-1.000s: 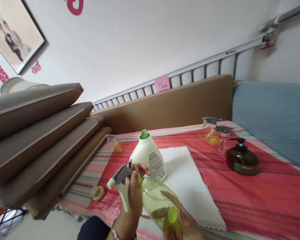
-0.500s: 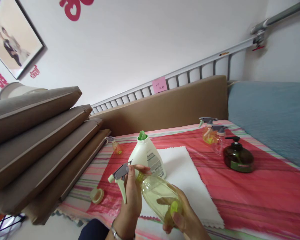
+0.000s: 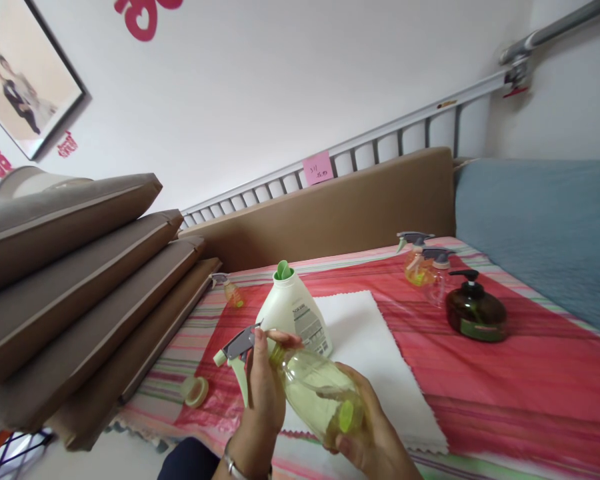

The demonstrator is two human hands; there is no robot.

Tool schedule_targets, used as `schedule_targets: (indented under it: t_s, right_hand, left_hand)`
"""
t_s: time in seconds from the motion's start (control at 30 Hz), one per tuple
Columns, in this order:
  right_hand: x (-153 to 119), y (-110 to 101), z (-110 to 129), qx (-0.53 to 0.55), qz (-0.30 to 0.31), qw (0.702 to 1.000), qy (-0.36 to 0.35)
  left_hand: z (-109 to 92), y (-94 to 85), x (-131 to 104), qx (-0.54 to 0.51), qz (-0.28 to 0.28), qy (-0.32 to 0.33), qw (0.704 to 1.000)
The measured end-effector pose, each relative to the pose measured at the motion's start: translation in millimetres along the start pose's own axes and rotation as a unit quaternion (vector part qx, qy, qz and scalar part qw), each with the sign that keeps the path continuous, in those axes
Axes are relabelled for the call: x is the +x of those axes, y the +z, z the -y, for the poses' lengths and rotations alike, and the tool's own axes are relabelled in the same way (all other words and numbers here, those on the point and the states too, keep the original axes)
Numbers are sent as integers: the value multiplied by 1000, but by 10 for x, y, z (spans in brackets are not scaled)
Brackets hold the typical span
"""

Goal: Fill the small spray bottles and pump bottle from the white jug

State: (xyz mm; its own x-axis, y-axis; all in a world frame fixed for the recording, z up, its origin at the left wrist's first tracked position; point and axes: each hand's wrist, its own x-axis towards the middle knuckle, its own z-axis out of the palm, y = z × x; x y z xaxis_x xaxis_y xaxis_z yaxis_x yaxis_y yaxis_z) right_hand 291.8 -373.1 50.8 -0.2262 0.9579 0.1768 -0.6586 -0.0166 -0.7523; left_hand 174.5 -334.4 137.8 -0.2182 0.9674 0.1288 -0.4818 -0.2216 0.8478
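Observation:
Both hands hold a see-through yellow-green spray bottle [image 3: 317, 390], tilted with its base toward the lower right. My left hand [image 3: 266, 380] is closed around the neck, just below the grey and pale green spray head [image 3: 239, 350]. Around the lower body wraps my right hand [image 3: 375, 427], its thumb near the base and some fingers behind the bottle. A bright yellow-green piece [image 3: 347, 416] shows inside near the bottom. Directly behind stands a large white-green detergent bottle [image 3: 293, 307] with a green spout; the spray bottle and my left fingers overlap its lower part.
A white cloth [image 3: 375, 353] lies on the red sheet [image 3: 480, 393]. At right stand two spray bottles [image 3: 416, 270] and a dark pump bottle [image 3: 475, 310]. Another small spray bottle [image 3: 233, 293] stands at left. A pale round cap [image 3: 196, 392] lies near stacked cushions [image 3: 105, 267].
My right fingers have shifted around the bottle's lower body, and the thumb now sits slightly further left. The spray head has moved slightly left. Both hands keep their hold.

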Motion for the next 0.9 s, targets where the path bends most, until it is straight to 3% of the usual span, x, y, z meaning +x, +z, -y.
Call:
schedule_targets:
  t_s: [0.2,0.3,0.37,0.43,0.53,0.63,0.7,0.77,0.83,0.9]
  right_hand:
    - [1,-26,71,-20,-13,999,26]
    - [32,-97,114,64,41,978,192]
    - [56,-120,140,146,95,931,321]
    - [69,-105,162,202,117,889,393]
    - [56,-28,170,227,56,893,385]
    - [17,27,128,204,11,938,281]
    - [-7,18,86,159,7,967,200]
    - [-19,-21,49,131,23,977,167]
    - [-12,-61,25,161,59,964,202]
    - [8,-78,13,218,93,930,281]
  left_hand:
    - [22,19,-23,-8,3,-22,1000]
    - [11,31,-59,11,35,-14,999]
    - [7,34,-87,12,60,-10,998]
    - [11,33,-111,15,80,-8,997]
    - [28,20,-121,46,94,10,994]
    - [32,-1,-93,71,81,38,993]
    - [14,-13,-65,64,69,46,995]
    - [-13,-22,-43,58,70,43,995]
    - [-36,-26,-38,55,94,26,994]
    - [-42,-29,-45,55,129,7,990]
